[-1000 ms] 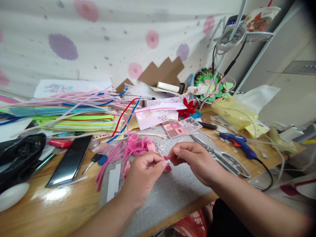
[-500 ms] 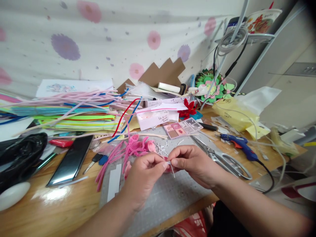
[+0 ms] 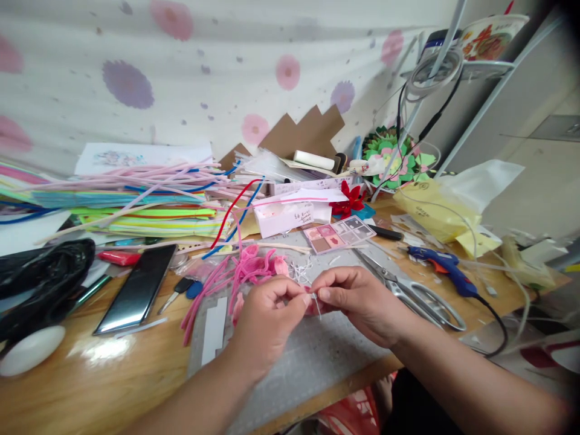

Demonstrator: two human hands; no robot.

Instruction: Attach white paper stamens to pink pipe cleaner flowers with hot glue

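Note:
Over the grey cutting mat (image 3: pixel 294 374), my left hand (image 3: pixel 274 311) and my right hand (image 3: pixel 362 302) meet fingertip to fingertip. Both pinch a thin white strand (image 3: pixel 319 308), whose end hangs below the fingers; the rest of it is hidden by them. Pink fuzzy pipe cleaners (image 3: pixel 251 266), some bent into loops, lie just beyond my left hand. Short white strands (image 3: pixel 301 273) are piled behind the fingertips. Something pink shows partly beneath my fingers, too covered to make out. Large scissors (image 3: pixel 408 293) lie to the right of my right hand.
A blue glue gun (image 3: pixel 446 269) with its cable lies at the right. On the left are a phone (image 3: pixel 138 290), a key (image 3: pixel 174 295) and a black plastic bag (image 3: pixel 49 284). Bundles of coloured pipe cleaners (image 3: pixel 149 220), a makeup palette (image 3: pixel 339 234) and a red flower (image 3: pixel 348 199) sit farther back.
The view has shifted slightly, so the table things appear a little farther right. My hands stay together; the pale bit between the fingertips shows less than before.

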